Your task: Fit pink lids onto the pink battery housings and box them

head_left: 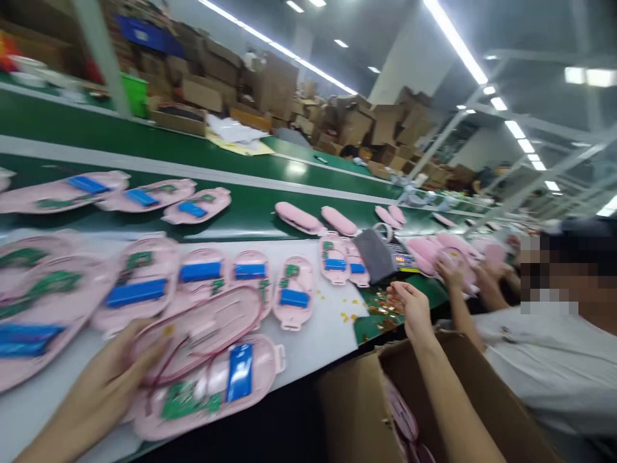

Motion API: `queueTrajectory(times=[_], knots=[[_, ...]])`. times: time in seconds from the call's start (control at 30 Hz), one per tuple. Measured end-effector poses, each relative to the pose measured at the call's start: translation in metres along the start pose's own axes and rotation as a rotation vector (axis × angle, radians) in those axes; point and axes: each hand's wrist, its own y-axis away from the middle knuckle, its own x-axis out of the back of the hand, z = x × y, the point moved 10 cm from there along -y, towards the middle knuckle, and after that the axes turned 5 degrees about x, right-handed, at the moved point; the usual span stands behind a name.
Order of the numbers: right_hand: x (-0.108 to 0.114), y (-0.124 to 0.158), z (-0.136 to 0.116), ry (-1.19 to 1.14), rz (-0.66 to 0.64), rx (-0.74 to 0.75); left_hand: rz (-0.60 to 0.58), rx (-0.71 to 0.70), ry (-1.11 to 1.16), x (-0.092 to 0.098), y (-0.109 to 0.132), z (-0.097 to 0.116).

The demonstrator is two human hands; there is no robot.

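Note:
My left hand (113, 370) is closed on the left end of an empty-looking pink shell (222, 321), with its thumb on the inner face beside a small yellow spot. That shell tilts above another pink shell (260, 379), which holds a green circuit board (183, 400) and a blue battery (240, 372); wires run near both. Over a scatter of small copper-coloured pieces (380, 315), my right hand (409, 302) has its fingertips pinched together; whatever may be between them is too small to make out.
Pink shells with blue batteries (294, 298) stand along the white work surface (328, 334). Behind runs a green conveyor (250, 218) with closed pink cases (299, 217). A grey box-like device (376, 256) stands near a cardboard box (351, 399). At right, a person (540, 360) handles pink shells.

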Motion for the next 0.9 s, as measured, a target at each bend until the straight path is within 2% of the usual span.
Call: queueTrajectory(times=[0.07,0.13,0.2,0.23,0.3,0.33,0.4,0.47,0.53,0.6,0.77,0.9], knots=[[-0.074,0.056,-0.032,0.099,-0.284,0.195,0.035,0.004,0.051,0.005,0.006,0.014],[-0.166,0.133,-0.065,0.232,-0.650,0.516,0.012,-0.009,0.116,0.002,0.009,0.022],[-0.242,0.217,-0.083,0.341,-0.951,0.896,-0.025,-0.036,0.207,-0.003,0.012,0.026],[-0.270,0.253,-0.083,0.396,-1.052,1.084,-0.032,-0.040,0.264,-0.003,0.014,0.025],[-0.303,0.301,-0.070,0.510,-1.157,1.390,-0.020,-0.021,0.397,-0.003,0.018,0.018],[-0.311,0.313,-0.060,0.565,-1.181,1.472,-0.008,-0.004,0.457,-0.002,0.020,0.013],[-0.315,0.317,-0.046,0.602,-1.224,1.467,0.010,0.014,0.542,-0.003,0.024,0.005],[-0.310,0.306,-0.041,0.581,-1.233,1.305,0.027,0.008,0.580,-0.004,0.026,0.000],[-0.306,0.294,-0.042,0.575,-1.185,1.132,0.042,0.005,0.599,-0.005,0.026,-0.003],[-0.307,0.290,-0.044,0.617,-1.120,1.054,0.045,0.004,0.628,-0.007,0.026,-0.005],[-0.320,0.302,-0.038,0.754,-1.027,1.129,0.017,-0.006,0.739,-0.008,0.030,0.002],[-0.318,0.304,-0.035,0.878,-0.846,1.237,0.018,0.003,0.830,-0.008,0.038,0.001]])
